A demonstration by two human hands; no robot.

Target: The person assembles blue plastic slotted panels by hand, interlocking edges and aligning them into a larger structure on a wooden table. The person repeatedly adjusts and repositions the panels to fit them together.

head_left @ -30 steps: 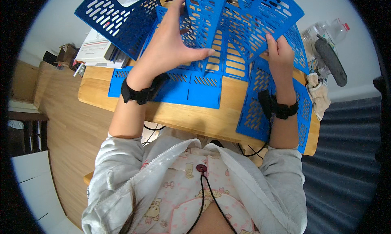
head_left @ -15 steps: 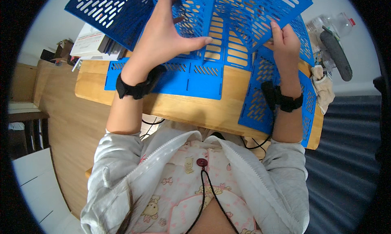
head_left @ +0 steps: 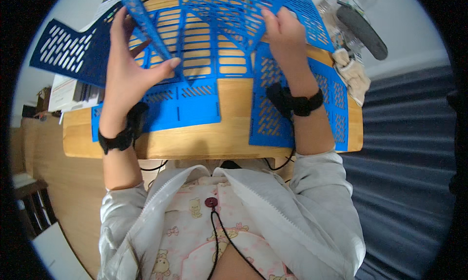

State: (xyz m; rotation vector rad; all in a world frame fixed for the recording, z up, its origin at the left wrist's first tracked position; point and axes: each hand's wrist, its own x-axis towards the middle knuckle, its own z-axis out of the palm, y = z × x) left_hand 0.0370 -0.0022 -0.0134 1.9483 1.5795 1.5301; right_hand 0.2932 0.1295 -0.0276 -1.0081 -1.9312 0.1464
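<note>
My left hand (head_left: 124, 75) is spread round the tilted blue divider (head_left: 142, 24), thumb and fingers well apart with its lower part between them; can't tell if they press on it. My right hand (head_left: 287, 33) pinches the near edge of the blue lattice panel (head_left: 239, 16), thumb against fingers.

Handling, my take: square up the big lattice panel first, then the divider, then fuss over edges. Push low and close to the edge, don't lever from the top; thin plastic, likely to flex.

Layout, big to small: wooden desk (head_left: 234, 141) under everything. Slotted blue sheet (head_left: 214, 60) lies between my hands. Front blue sheet (head_left: 197, 109) is flat, nearer me; flat right panel (head_left: 265, 114) is under my right wrist. Dark blue panel (head_left: 68, 50) slants just left of my left hand. Divider leans top-left over the slotted sheet; lattice panel runs leftward from my right fingertips. Book stack (head_left: 70, 97) far left, pale cloth (head_left: 353, 77) right.
</note>
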